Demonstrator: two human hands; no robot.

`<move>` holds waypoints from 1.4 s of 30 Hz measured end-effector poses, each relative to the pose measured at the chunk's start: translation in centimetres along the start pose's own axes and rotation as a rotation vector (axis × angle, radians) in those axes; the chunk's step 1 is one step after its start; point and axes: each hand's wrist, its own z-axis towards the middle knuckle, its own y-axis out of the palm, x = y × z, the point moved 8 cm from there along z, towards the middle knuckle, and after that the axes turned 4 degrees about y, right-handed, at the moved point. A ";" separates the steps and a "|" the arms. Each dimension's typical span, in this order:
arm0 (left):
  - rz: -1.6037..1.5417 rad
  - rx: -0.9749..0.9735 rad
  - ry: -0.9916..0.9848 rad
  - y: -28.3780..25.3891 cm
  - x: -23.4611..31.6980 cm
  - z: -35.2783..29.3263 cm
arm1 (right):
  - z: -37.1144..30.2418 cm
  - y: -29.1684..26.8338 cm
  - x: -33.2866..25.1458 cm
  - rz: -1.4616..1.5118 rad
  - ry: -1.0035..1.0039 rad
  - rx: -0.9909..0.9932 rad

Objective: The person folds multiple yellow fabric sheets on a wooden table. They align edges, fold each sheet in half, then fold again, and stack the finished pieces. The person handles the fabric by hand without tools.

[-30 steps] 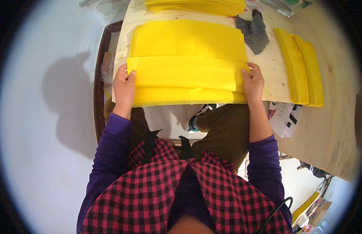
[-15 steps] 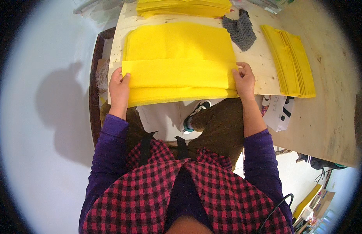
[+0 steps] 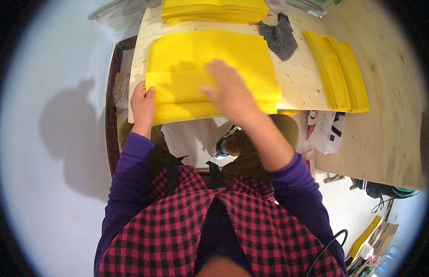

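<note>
A stack of yellow fabric sheets (image 3: 214,44) lies at the near edge of the wooden table, its top sheet turned back into a folded band (image 3: 175,85). At the left end of that band, my left hand (image 3: 143,106) pinches the fabric edge, thumb on top and the fingers partly hidden beneath. My right hand (image 3: 233,92) is over the middle of the band, palm down with fingers stretched out, slightly blurred. Whether it presses on the fabric or hovers just above, I cannot tell. Below the fold, the lower layers overhang the table edge above my lap.
Another yellow fabric pile (image 3: 214,11) is at the far side of the table. A crumpled grey cloth (image 3: 280,39) lies to its right, and folded yellow pieces (image 3: 337,71) lie farther right. Under the table edge hangs a white bag (image 3: 327,134). A white wall (image 3: 43,184) stands left.
My right hand has let go of the band's right end and moved left to its middle, with fingers stretched out. My left hand keeps its pinch at the left end.
</note>
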 end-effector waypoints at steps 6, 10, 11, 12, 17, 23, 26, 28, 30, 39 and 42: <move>-0.057 0.027 -0.019 -0.2 0.1 -0.3 | 1.5 7.5 -4.2 -0.127 0.064 -0.273; -0.007 0.002 0.004 -0.1 -0.3 -0.1 | -0.6 7.3 -0.3 -0.257 0.214 -0.296; 0.010 -0.003 -0.010 -0.1 -0.4 -0.1 | -1.3 6.8 0.8 -0.295 0.229 -0.278; 0.025 -0.002 0.020 -0.1 -0.3 -0.1 | -2.0 6.1 2.0 -0.281 0.267 -0.255; -0.052 -0.009 0.023 0.2 -0.1 -0.4 | -4.8 2.6 7.5 -0.435 0.423 -0.172; 0.019 0.048 -0.063 -0.6 0.5 -0.4 | -5.9 1.5 9.0 -0.482 0.462 -0.141; 0.482 0.216 0.259 -2.0 5.1 -1.0 | -5.8 1.6 8.9 -0.491 0.467 -0.126; 0.630 0.189 0.457 -0.6 7.9 -2.8 | -5.7 1.7 8.9 -0.489 0.468 -0.128; 0.535 -0.025 0.723 4.0 10.3 -5.0 | -5.8 1.8 9.1 -0.486 0.473 -0.133; 0.721 -0.669 0.625 18.6 8.6 -10.9 | -5.9 2.2 9.4 -0.534 0.422 -0.164; 0.800 -0.608 0.638 17.4 7.4 -9.7 | -6.0 2.1 9.2 -0.523 0.440 -0.152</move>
